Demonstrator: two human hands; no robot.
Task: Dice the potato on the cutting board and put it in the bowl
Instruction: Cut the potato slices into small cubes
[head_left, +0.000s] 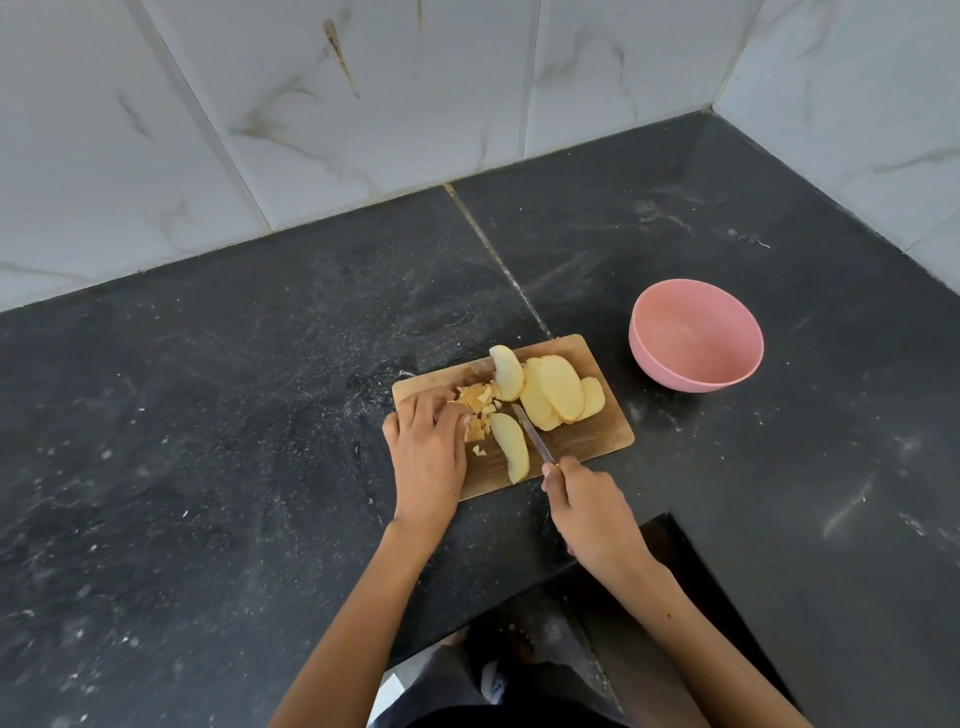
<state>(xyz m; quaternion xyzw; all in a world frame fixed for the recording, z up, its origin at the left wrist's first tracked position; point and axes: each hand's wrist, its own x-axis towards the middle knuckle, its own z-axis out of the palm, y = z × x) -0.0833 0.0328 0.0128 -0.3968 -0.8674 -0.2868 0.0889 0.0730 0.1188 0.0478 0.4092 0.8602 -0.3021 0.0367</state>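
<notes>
Left hand (427, 451) sits on the left end of the wooden cutting board (597, 436), fingers curled over the pile of diced potato (475, 410), apparently pinning or gathering the cubes so they stay put; whether it really pinches them I cannot tell. Right hand (584, 512) has its grip clamped round the handle of the knife (532, 434), blade angled up and away toward the board's middle, tip between the single slice (511, 452) near the front edge and the stack of potato slices (556, 392). The blade looks parked off the food, likely so the left hand can tidy the dice without risk.

Potato is all on the board: dice at the left end, one slice just beside them, another slice (506, 371) leaning at the back edge, the overlapping stack toward the right end. Most is not yet diced, so the task is early.

Pink bowl (670, 364) stands on the black tabletop (208, 415) just beyond the board's right end, toward the back right corner, and holds nothing visible. It is kept on the knife side, probably for an easy scrape or carry.

In the way: the uncut stack lies between the dice and the bowl, so sweeping dice across would push through it. White marble wall tiles (363, 104) run behind and on the right. The tabletop's front edge steps back near the right forearm.
</notes>
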